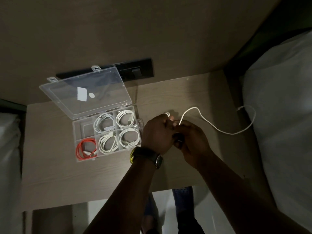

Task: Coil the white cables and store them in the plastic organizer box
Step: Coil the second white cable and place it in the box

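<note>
A clear plastic organizer box (76, 132) stands open on the wooden table (55, 174), its lid (87, 92) tilted back. Several coiled white cables (125, 118) fill its compartments, and a coiled red cable (86, 148) lies in the front left one. My left hand (157, 132) and my right hand (192, 139) are pressed together just right of the box, both closed on one white cable (219, 130). A loop of it shows over my left fingers. Its loose end trails right to the bedding.
A black socket panel (138, 70) sits on the wall behind the box. White bedding (278, 115) borders the table on the right, and more bedding (8, 149) lies on the left. A watch is on my left wrist. My feet show below the table's front edge.
</note>
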Tool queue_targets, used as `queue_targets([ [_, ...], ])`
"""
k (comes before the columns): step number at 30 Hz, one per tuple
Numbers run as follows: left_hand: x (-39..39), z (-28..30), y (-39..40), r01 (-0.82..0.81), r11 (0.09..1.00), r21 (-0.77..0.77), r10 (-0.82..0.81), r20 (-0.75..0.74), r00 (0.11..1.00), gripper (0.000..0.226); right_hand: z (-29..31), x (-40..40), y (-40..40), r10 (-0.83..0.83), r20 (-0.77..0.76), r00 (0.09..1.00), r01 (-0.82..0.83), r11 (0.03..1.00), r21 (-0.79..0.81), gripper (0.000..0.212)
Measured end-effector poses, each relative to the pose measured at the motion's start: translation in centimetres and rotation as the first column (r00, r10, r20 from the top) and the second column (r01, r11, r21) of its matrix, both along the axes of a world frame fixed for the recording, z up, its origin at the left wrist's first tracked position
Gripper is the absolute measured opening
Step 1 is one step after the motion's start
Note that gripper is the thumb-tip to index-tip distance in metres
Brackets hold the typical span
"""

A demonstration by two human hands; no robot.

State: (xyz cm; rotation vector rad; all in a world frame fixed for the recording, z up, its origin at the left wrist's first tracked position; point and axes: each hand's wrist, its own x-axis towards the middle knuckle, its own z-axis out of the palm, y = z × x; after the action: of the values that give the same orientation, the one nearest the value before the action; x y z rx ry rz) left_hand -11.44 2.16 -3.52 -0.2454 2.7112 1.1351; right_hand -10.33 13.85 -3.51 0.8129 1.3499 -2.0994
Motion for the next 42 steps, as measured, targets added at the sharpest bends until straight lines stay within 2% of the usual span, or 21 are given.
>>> queue_targets([
  [2,0.0,0.1,-0.4,0.020,1.000,-0.005,-0.019,0.160,0.987,0.034,-0.1,-0.8,1.2,-0.081,-0.014,0.997,0.081,0.997,-0.003,0.019],
  [4,0.5,0.3,-0.5,-0.096,0.973,0.208,0.021,0.335,0.942,0.040,0.0,-1.9,2.3,-0.085,-0.052,0.995,0.087,0.996,0.038,0.011],
  [6,1.2,0.9,-0.3,-0.308,0.844,0.438,0.064,0.488,0.871,0.047,-0.3,-2.3,2.6,0.001,-0.100,0.995,0.014,0.988,0.152,0.012],
  [9,2.1,1.8,0.0,-0.415,0.660,0.627,-0.019,0.565,0.825,0.046,-1.0,-2.4,2.1,0.137,-0.119,0.983,-0.076,0.906,0.416,0.030],
  [10,2.2,2.2,0.1,-0.427,0.593,0.683,-0.051,0.561,0.826,0.040,-1.2,-2.5,1.9,0.225,-0.119,0.967,-0.122,0.820,0.559,0.038],
  [12,2.1,2.6,0.0,-0.468,0.485,0.739,-0.059,0.561,0.825,0.030,-1.7,-2.7,2.0,0.469,-0.066,0.881,-0.189,0.476,0.859,0.050],
  [13,2.1,2.7,-0.1,-0.490,0.452,0.745,-0.049,0.570,0.821,0.029,-1.8,-2.6,2.0,0.567,-0.033,0.823,-0.160,0.288,0.944,0.051],
  [14,2.1,2.8,-0.2,-0.508,0.425,0.749,-0.045,0.578,0.815,0.029,-1.7,-2.5,2.0,0.633,-0.046,0.772,-0.098,0.191,0.977,0.045],
  [16,2.2,3.0,-0.5,-0.538,0.356,0.764,-0.061,0.593,0.803,0.030,-1.4,-2.3,2.0,0.726,-0.239,0.645,0.009,0.305,0.952,0.017],
  [18,2.4,3.3,-1.0,-0.576,0.234,0.783,-0.086,0.607,0.790,0.030,-1.6,-2.3,2.2,0.777,-0.393,0.492,-0.002,0.453,0.892,0.016],
  [20,2.3,3.6,-1.6,-0.613,0.058,0.788,-0.111,0.615,0.781,0.033,-1.9,-2.2,2.3,0.825,-0.413,0.387,-0.051,0.466,0.883,0.017],
  [23,1.7,3.9,-2.2,-0.623,-0.204,0.755,-0.035,0.631,0.775,0.040,-1.5,-1.3,2.3,0.802,-0.405,0.438,-0.241,0.539,0.807,0.024],
  [25,1.3,4.0,-2.4,-0.616,-0.309,0.724,0.081,0.666,0.742,0.038,-1.1,-0.6,2.0,0.857,-0.308,0.413,-0.381,0.470,0.796,0.029],
  [28,0.3,3.5,-3.1,-0.573,-0.380,0.726,0.258,0.678,0.688,0.029,-0.7,0.1,1.9,0.959,-0.172,0.225,-0.392,0.251,0.885,0.029],
  [30,-0.4,2.8,-3.4,-0.544,-0.274,0.793,0.363,0.610,0.705,0.027,-0.2,0.5,2.2,0.986,-0.087,0.141,-0.394,0.136,0.909,0.029],
  [31,-0.5,2.4,-3.4,-0.538,-0.126,0.834,0.421,0.536,0.732,0.025,0.1,0.6,2.4,0.989,-0.084,0.121,-0.401,0.126,0.908,0.029],
  [33,-0.3,1.5,-3.0,-0.488,0.321,0.812,0.474,0.308,0.825,0.018,1.6,0.4,2.4,0.988,-0.124,0.092,-0.395,0.151,0.906,0.026],
  [35,0.7,0.7,-2.6,-0.303,0.729,0.614,0.302,0.109,0.947,0.013,3.4,-0.7,2.5,0.979,-0.193,0.073,-0.381,0.206,0.901,0.022],
  [36,1.2,0.5,-2.4,-0.188,0.849,0.493,0.166,0.089,0.982,0.017,4.2,-1.5,2.6,0.974,-0.214,0.067,-0.349,0.224,0.910,0.020],
  [39,2.2,1.1,-2.2,-0.134,0.902,0.411,0.015,0.281,0.960,0.035,5.4,-4.3,3.9,0.953,-0.247,0.174,-0.202,0.280,0.939,0.014],
  [42,2.5,2.2,-2.0,-0.300,0.734,0.609,0.016,0.426,0.905,0.046,5.1,-5.9,4.7,0.889,-0.332,0.314,-0.132,0.387,0.912,0.013],
])
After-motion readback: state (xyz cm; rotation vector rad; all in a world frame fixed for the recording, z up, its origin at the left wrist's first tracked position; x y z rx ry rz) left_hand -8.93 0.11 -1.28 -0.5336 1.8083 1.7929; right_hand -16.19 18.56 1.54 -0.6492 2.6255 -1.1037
